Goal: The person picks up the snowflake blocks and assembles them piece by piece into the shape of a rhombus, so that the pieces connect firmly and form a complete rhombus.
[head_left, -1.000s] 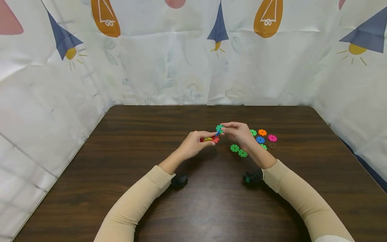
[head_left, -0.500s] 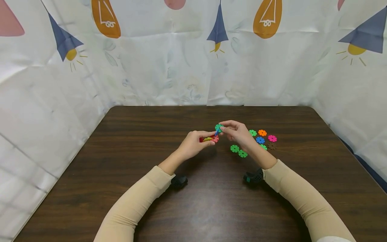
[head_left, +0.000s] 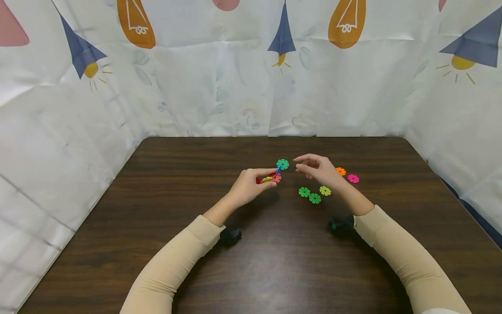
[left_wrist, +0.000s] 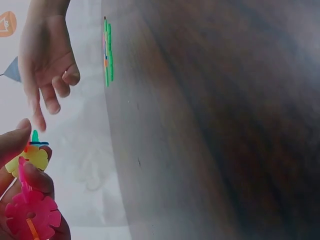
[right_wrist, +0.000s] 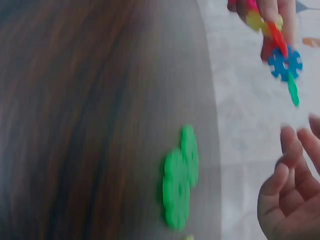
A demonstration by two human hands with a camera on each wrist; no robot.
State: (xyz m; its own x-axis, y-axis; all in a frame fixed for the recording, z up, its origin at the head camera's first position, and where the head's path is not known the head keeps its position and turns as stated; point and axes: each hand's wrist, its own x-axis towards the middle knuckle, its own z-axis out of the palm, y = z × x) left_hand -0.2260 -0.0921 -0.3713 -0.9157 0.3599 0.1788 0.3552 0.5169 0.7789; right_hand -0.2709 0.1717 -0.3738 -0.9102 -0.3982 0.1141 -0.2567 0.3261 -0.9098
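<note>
My left hand [head_left: 251, 183] pinches the chain of notched discs [head_left: 276, 178] between thumb and fingers, above the desk [head_left: 266, 266], in nearly the same spot as half a second ago. What I see changed is the right hand [head_left: 315, 168]: back then it had the teal disc [head_left: 283, 161] between its fingertips, and now it is off to the right, just beside that disc without touching, fingers loosely bent and holding nothing. The teal disc stays on the chain's far end, joined to the blue disc [head_left: 279, 169]. My left wrist view shows a yellow disc [left_wrist: 35, 157] and a pink disc [left_wrist: 45, 215] along the chain too. On the desk, a loose yellow disc [head_left: 325, 190] has come into sight beside two green discs [head_left: 315, 198], while the loose blue and brown ones no longer show, with the right forearm [head_left: 354, 198] across that area.
</note>
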